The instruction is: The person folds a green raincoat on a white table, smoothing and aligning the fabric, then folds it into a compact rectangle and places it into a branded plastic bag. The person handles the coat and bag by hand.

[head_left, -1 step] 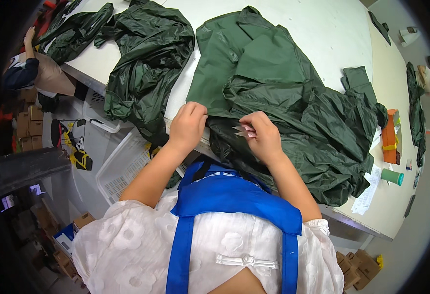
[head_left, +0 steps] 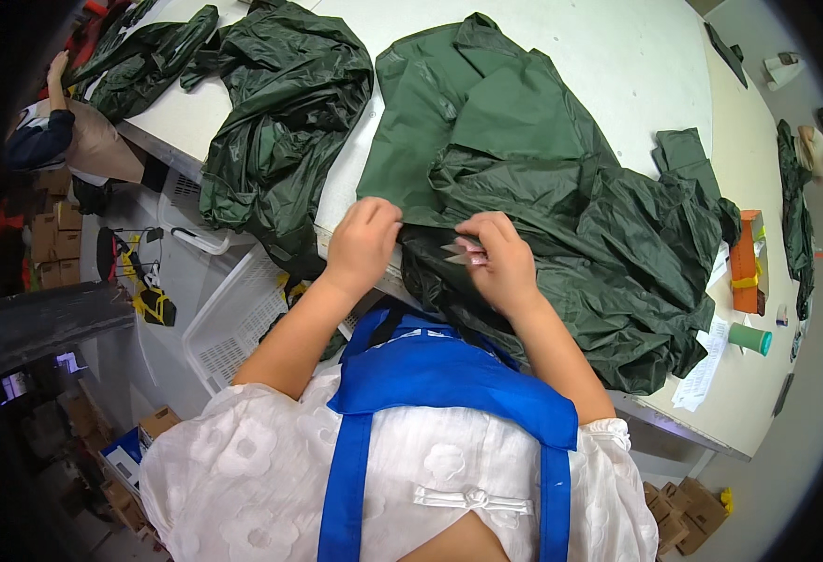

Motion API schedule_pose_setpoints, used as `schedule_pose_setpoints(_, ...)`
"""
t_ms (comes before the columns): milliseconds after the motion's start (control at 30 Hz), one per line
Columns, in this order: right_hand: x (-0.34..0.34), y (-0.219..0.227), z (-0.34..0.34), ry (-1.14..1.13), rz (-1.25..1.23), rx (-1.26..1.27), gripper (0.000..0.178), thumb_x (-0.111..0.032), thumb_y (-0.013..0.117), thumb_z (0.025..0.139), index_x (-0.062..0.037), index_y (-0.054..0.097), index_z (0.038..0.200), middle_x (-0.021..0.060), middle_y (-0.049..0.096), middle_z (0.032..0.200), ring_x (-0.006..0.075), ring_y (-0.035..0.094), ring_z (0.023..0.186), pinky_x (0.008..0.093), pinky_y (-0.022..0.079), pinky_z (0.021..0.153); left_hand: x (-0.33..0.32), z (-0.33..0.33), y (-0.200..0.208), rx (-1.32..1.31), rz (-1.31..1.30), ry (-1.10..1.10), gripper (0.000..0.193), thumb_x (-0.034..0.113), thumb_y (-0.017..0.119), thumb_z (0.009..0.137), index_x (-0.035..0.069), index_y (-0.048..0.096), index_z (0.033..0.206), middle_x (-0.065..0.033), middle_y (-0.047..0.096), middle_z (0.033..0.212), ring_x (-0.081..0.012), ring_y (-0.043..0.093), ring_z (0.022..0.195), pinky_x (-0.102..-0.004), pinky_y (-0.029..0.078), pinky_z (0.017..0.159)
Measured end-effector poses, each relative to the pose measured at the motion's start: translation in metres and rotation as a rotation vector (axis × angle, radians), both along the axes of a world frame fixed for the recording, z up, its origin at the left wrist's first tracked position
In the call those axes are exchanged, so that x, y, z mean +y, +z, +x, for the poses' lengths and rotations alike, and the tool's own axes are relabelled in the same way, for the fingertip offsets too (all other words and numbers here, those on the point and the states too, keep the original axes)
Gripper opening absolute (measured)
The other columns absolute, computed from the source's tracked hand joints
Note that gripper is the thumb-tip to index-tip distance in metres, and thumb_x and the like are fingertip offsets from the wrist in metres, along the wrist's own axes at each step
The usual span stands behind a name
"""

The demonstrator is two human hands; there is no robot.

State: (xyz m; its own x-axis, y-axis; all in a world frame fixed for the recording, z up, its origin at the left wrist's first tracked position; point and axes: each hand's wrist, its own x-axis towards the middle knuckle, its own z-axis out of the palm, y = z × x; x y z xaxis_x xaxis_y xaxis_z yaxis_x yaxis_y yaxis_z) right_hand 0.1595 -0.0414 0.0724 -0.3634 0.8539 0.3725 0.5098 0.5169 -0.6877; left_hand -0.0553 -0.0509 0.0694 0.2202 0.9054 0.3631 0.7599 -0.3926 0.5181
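The dark green garment lies spread on the white counter. The left hand pinches its edge in a closed grip; at its 3 o'clock, the right hand closes on small snips. Keep the fabric taut and cut only loose thread.

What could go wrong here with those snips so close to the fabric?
The right hand holds small snips right against the dark green garment, so they might nick the cloth. The left hand pinches the fabric close to the blades; fingers may get cut.
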Motion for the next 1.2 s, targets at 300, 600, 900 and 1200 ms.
schedule_pose_setpoints(300,-0.001,0.027,-0.007,-0.108,0.031,0.157,0.037,0.008,0.058,0.065,-0.0073,0.063,0.098,0.0080,0.057,0.077,0.0236,0.056,0.061,0.0323,0.048,0.056,0.002,0.025,-0.004,-0.211,0.212,0.085,0.032,-0.015,0.058,0.061,0.002,0.054,0.088,-0.0144,0.056,0.099,-0.0334,0.056,0.093,-0.0368,0.047,0.081)
schedule_pose_setpoints(600,-0.009,0.046,0.011,0.023,0.322,-0.132,0.027,-0.008,0.066,0.062,-0.0132,0.067,0.089,0.0033,0.062,0.094,0.0208,0.058,0.061,0.0319,0.046,0.053,0.029,-0.009,0.064,-0.478,-0.748,-0.455,0.019,-0.001,0.049,0.076,0.000,0.062,0.091,-0.0031,0.062,0.079,-0.0085,0.057,0.072,-0.0249,0.047,0.058)
schedule_pose_setpoints(900,-0.020,0.028,-0.005,0.170,0.194,-0.179,0.023,-0.010,0.065,0.068,-0.0110,0.064,0.090,0.0010,0.057,0.075,0.0198,0.058,0.064,0.0317,0.046,0.057,0.099,0.051,0.004,0.226,-0.609,-0.164,0.033,0.030,0.068,0.081,-0.001,0.068,0.091,-0.0188,0.067,0.083,-0.0284,0.065,0.077,-0.0348,0.050,0.068)
schedule_pose_setpoints(1200,-0.010,0.034,0.005,0.044,0.087,-0.019,0.029,-0.001,0.064,0.063,-0.0098,0.062,0.091,0.0042,0.060,0.072,0.0216,0.061,0.065,0.0331,0.048,0.058,0.088,0.051,0.031,-1.271,-1.158,-0.164,0.009,0.012,0.061,0.090,0.005,0.059,0.095,0.0009,0.057,0.081,-0.0088,0.053,0.063,-0.0224,0.050,0.062)
